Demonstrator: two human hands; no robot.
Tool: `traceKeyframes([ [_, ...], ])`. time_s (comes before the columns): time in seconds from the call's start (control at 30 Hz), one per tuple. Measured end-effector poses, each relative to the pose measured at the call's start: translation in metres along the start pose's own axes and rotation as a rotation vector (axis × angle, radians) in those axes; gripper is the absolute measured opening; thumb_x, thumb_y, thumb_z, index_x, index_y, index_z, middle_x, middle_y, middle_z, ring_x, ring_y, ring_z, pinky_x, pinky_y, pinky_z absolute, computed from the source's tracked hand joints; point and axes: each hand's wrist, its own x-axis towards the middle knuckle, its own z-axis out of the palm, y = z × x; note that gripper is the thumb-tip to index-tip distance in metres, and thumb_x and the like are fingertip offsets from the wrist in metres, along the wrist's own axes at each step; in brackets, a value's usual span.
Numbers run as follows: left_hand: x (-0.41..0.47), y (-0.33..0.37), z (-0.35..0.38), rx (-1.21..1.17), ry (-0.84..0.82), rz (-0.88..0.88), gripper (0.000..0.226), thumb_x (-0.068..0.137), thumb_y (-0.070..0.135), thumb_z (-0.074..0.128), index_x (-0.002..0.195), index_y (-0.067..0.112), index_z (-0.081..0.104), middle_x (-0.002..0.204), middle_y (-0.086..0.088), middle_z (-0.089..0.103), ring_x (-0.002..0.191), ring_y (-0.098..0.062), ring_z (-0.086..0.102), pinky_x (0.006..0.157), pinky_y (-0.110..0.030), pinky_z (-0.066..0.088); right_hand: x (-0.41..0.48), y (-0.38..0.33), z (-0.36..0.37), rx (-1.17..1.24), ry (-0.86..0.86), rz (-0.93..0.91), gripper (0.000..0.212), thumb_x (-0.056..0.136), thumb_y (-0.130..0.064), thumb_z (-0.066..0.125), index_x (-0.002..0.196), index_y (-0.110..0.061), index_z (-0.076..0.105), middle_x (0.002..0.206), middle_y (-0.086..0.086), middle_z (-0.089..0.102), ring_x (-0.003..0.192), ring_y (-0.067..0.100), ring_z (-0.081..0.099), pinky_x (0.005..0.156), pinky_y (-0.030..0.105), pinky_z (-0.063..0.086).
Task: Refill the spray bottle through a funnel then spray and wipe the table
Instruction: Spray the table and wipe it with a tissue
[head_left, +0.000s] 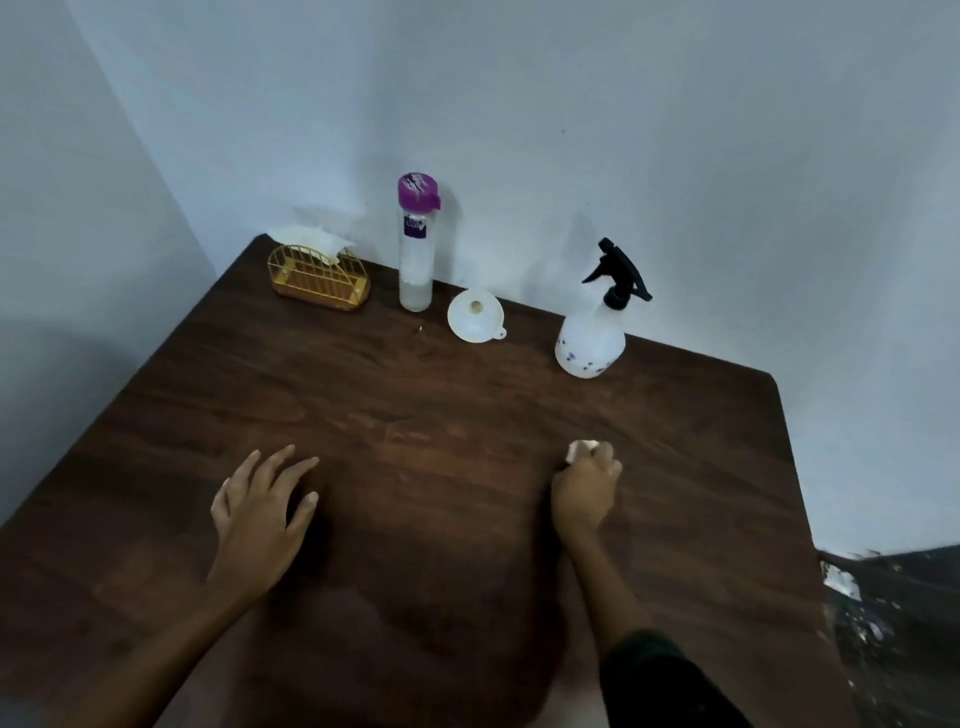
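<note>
Spray bottle (590, 340) upright, nozzle leftward | right hand (586, 491) grips tissue (584, 448) | left hand (260, 512) flat

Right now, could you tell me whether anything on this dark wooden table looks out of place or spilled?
Only the white plastic funnel: it lies tilted beside the purple-capped clear bottle. No spill shows.

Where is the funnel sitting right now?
Head view: the white funnel rests at the far edge of the table, between the purple-capped bottle on its left and the spray bottle on its right.
</note>
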Motion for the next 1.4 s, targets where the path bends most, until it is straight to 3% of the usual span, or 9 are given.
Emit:
traceKeyframes([
  [0.23,-0.005,-0.017,-0.009,-0.002,0.01,-0.083,0.04,0.093,0.029,0.054,0.132,0.032,0.05,0.15,0.006,0.035,0.145,-0.018,0.011,0.112,-0.048,0.01,-0.076,-0.12,0.029,0.282,-0.31,-0.492,0.023,0.088,-0.004,0.047,0.104,-0.006,0.063,0.109,0.011,0.052,0.103,0.03,0.048,0.085,0.042,0.047],
  [0.4,-0.006,-0.028,-0.021,-0.016,0.035,-0.125,0.04,0.091,0.027,0.058,0.13,0.034,0.051,0.148,0.008,0.038,0.144,-0.018,0.014,0.112,-0.047,0.013,-0.001,-0.115,0.019,0.259,0.02,-0.181,0.034,0.084,0.003,0.049,0.117,-0.001,0.06,0.116,0.016,0.051,0.104,0.031,0.046,0.086,0.038,0.048],
  [0.53,-0.01,-0.04,-0.033,-0.028,0.049,-0.174,0.042,0.09,0.027,0.058,0.13,0.036,0.05,0.146,0.011,0.039,0.143,-0.017,0.016,0.111,-0.045,0.013,0.044,-0.128,0.035,0.18,-0.059,-0.045,0.028,0.084,0.001,0.052,0.112,0.001,0.06,0.123,0.017,0.045,0.108,0.033,0.042,0.083,0.04,0.046],
  [0.77,-0.015,-0.075,-0.057,-0.043,0.067,-0.209,0.042,0.089,0.027,0.06,0.127,0.041,0.049,0.144,0.016,0.04,0.142,-0.014,0.018,0.11,-0.043,0.017,0.043,-0.233,0.086,0.088,-0.131,-0.185,0.03,0.086,-0.008,0.051,0.114,0.0,0.057,0.127,0.014,0.042,0.107,0.032,0.042,0.089,0.036,0.043],
  [0.9,-0.016,-0.097,-0.063,-0.064,0.074,-0.21,0.043,0.08,0.051,0.042,0.122,0.046,0.051,0.14,0.019,0.043,0.139,-0.011,0.021,0.107,-0.048,0.025,0.046,-0.263,0.098,0.08,-0.138,-0.184,0.033,0.087,-0.009,0.052,0.119,-0.001,0.055,0.127,0.014,0.043,0.105,0.03,0.043,0.092,0.034,0.039],
  [1.07,-0.007,-0.108,-0.066,-0.082,0.042,-0.212,0.04,0.082,0.045,0.042,0.121,0.049,0.048,0.14,0.018,0.045,0.139,-0.011,0.022,0.107,-0.047,0.024,0.022,-0.286,0.107,0.145,-0.243,-0.431,0.037,0.085,-0.001,0.053,0.122,-0.007,0.057,0.13,0.011,0.042,0.112,0.028,0.041,0.097,0.033,0.039],
  [1.2,0.008,-0.098,-0.065,-0.098,0.01,-0.204,0.039,0.094,0.029,0.051,0.13,0.042,0.045,0.145,0.018,0.037,0.142,-0.012,0.016,0.111,-0.041,0.017,-0.047,-0.289,0.112,0.253,-0.512,-0.732,0.033,0.087,-0.006,0.052,0.118,-0.013,0.06,0.12,0.007,0.051,0.105,0.018,0.044,0.097,0.031,0.041],
  [1.33,0.013,-0.09,-0.064,-0.134,0.025,-0.156,0.036,0.093,0.032,0.049,0.129,0.039,0.049,0.144,0.016,0.04,0.142,-0.013,0.017,0.111,-0.042,0.017,-0.115,-0.233,0.108,0.217,-0.735,-1.021,0.047,0.08,-0.034,0.031,0.097,-0.011,0.069,0.099,0.007,0.056,0.095,0.022,0.049,0.087,0.032,0.038],
  [1.4,0.013,-0.087,-0.062,-0.15,0.033,-0.143,0.035,0.093,0.026,0.053,0.126,0.037,0.052,0.143,0.015,0.042,0.142,-0.014,0.018,0.111,-0.043,0.017,-0.128,-0.193,0.094,0.212,-0.744,-1.08,0.042,0.077,-0.024,0.033,0.09,-0.012,0.071,0.093,0.005,0.056,0.09,0.021,0.048,0.079,0.028,0.037],
])
